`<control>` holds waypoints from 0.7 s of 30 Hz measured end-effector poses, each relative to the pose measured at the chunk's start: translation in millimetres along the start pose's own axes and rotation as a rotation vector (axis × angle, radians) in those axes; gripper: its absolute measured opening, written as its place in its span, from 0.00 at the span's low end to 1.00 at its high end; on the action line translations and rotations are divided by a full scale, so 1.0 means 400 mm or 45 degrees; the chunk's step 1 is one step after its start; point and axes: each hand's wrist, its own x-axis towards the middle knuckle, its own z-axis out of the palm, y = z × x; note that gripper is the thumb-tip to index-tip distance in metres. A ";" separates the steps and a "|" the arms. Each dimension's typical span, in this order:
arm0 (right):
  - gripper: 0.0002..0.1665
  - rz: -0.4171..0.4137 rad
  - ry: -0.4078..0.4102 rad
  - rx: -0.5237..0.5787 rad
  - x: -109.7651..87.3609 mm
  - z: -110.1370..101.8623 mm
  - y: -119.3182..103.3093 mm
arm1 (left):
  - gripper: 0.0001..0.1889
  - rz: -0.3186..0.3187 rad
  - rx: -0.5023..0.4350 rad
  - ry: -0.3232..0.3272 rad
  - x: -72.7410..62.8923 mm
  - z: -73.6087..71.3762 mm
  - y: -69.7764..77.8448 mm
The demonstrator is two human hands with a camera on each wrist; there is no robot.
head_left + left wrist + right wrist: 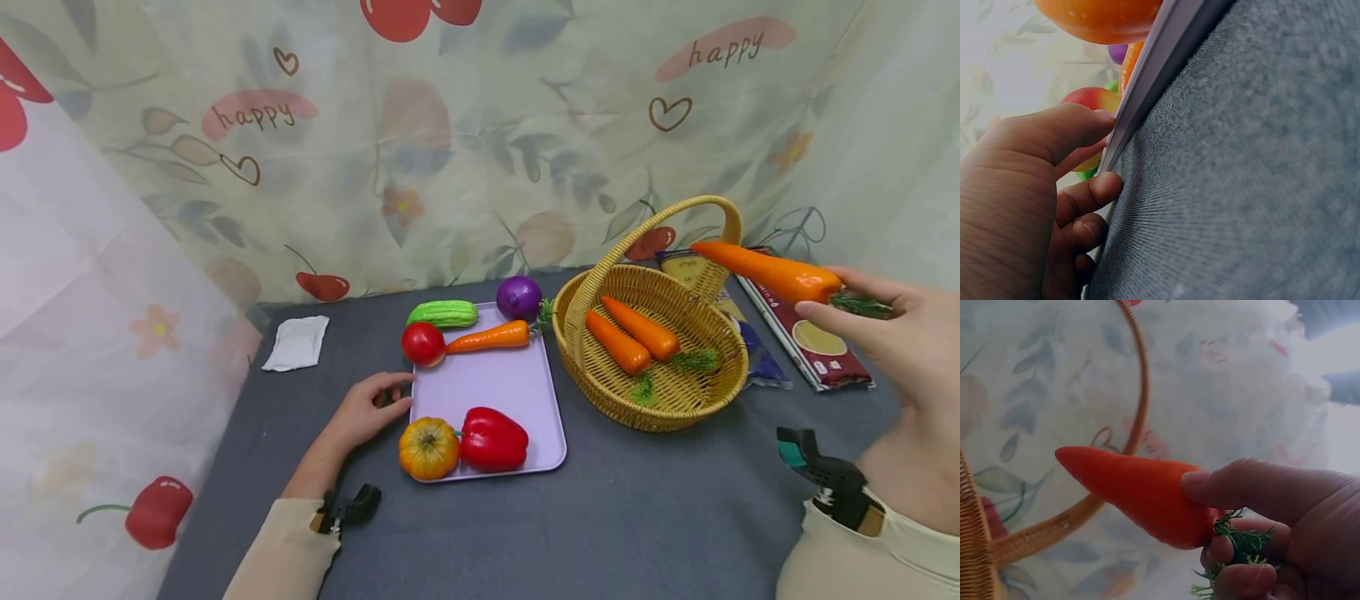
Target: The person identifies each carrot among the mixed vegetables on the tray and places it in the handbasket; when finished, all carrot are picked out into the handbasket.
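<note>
My right hand (903, 333) pinches a carrot (780, 271) near its green top, thumb on one side and fingers on the other. This carrot (1141, 497) points left, raised above the right side of the wicker basket (652, 421). Two more carrots (640, 327) lie inside the basket. My left hand (369, 410) rests at the left edge of the lilac tray (491, 387), its fingers loosely bent. In the left wrist view, the thumb (1088, 122) touches the tray rim (1154, 69), while other fingertips are by the cloth.
Around the tray are a cucumber-like green vegetable (442, 314), purple onion (519, 297), red round fruit (423, 343), another carrot (489, 337), pumpkin (428, 448) and red bell pepper (493, 440). Packets (817, 333) lie right of the basket; its tall handle (637, 229) arches up. A white packet (296, 343) lies left.
</note>
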 end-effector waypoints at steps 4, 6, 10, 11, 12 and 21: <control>0.46 0.075 -0.102 -0.191 0.031 0.023 0.014 | 0.19 0.010 0.007 0.003 0.000 0.000 -0.002; 0.47 0.040 -0.144 -0.245 0.048 0.038 0.023 | 0.19 0.009 0.003 0.003 0.000 0.000 0.001; 0.50 -0.021 -0.225 -0.285 0.080 0.073 0.039 | 0.19 0.013 0.001 0.001 0.000 0.000 0.003; 0.50 -0.026 -0.246 -0.297 0.087 0.082 0.042 | 0.19 0.014 0.004 0.001 0.000 0.000 0.002; 0.50 -0.031 -0.269 -0.303 0.092 0.092 0.045 | 0.19 0.017 0.006 0.001 0.000 0.001 0.001; 0.49 -0.032 -0.375 -0.382 0.123 0.180 0.057 | 0.19 0.012 0.008 0.006 0.000 0.003 -0.003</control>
